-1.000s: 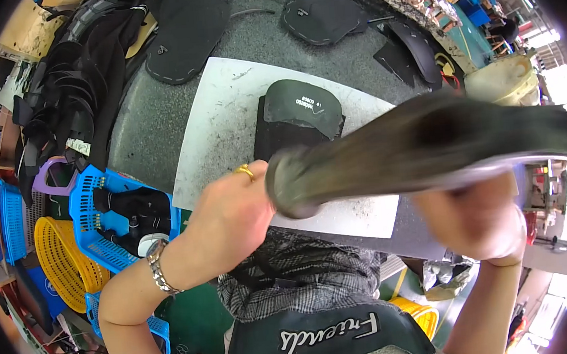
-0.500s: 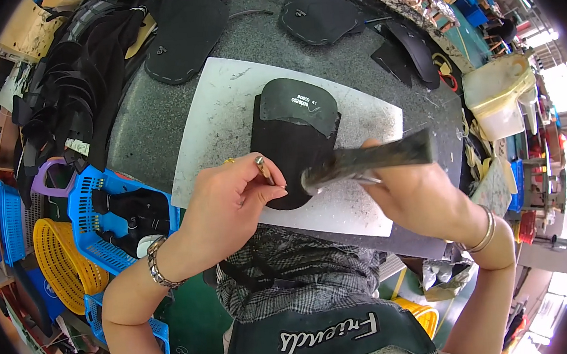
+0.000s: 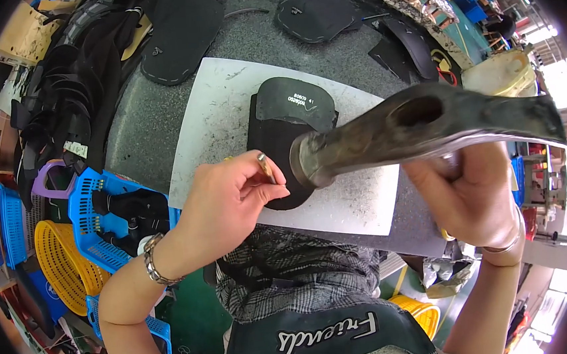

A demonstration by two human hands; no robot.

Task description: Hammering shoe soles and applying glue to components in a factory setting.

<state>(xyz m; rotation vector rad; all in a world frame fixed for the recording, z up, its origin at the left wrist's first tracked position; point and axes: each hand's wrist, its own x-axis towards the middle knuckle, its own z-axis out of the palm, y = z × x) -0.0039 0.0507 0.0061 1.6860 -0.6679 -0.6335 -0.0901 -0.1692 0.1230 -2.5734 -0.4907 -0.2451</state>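
My left hand (image 3: 232, 201) pinches a slim metal punch (image 3: 266, 168) between thumb and fingers, over the near part of a black shoe piece (image 3: 274, 138). A dark, rounded patch (image 3: 284, 102) with white print lies on the far end of that piece. Both rest on a white board (image 3: 205, 110). Raised close to the camera, a hammer (image 3: 380, 131) is gripped in my right hand (image 3: 471, 192), its head spreading across the right half of the view. Part of the black piece is hidden by the hammer and my left fingers, and the punch's lower tip is covered.
Several black cut pieces (image 3: 314, 18) lie toward the back of the dark speckled table (image 3: 146, 121). At the left stand a blue basket (image 3: 90, 222) holding black items and a yellow basket (image 3: 64, 267). A whitish tub (image 3: 498, 73) is at the right.
The hammer has risen toward the camera and swung right, along with my right hand. My left hand with the punch stays nearly in place.
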